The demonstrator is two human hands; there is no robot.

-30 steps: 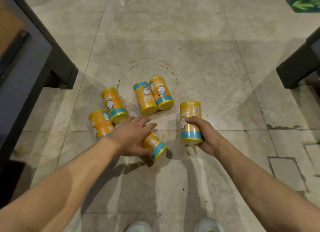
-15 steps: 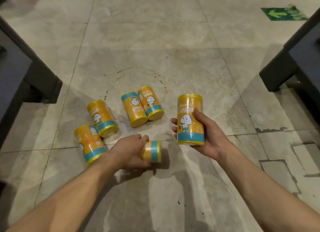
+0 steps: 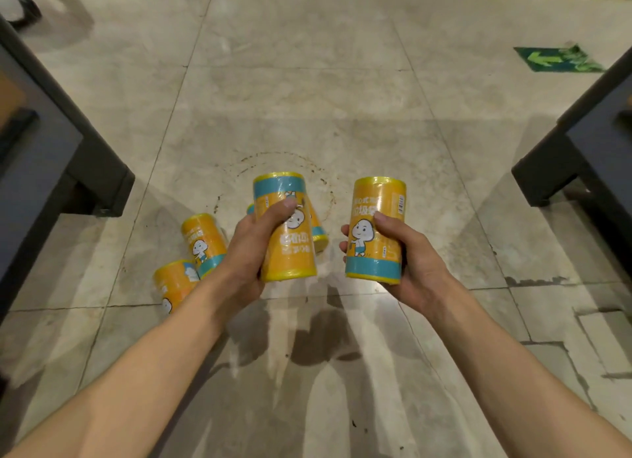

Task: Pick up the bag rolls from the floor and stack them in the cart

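I see the tiled floor [image 3: 342, 98] between 2 dark shelf bases [image 3: 85, 170]. My left hand [image 3: 251, 249] grasps 1 yellow bag roll [image 3: 285, 252] upright above the floor; my right hand [image 3: 415, 262] grasps another roll [image 3: 376, 232]. 2 rolls [image 3: 203, 242] lie left, touching, and others lie partly hidden behind the raised one.

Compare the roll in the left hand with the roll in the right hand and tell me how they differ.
The left hand's roll has its teal band at the top, so its cartoon figure is upside down; the right hand's roll has its teal band at the bottom and its figure upright. The left hand covers part of its figure; the right hand leaves its figure clear. Both are orange, yellow-ended, held off the floor.
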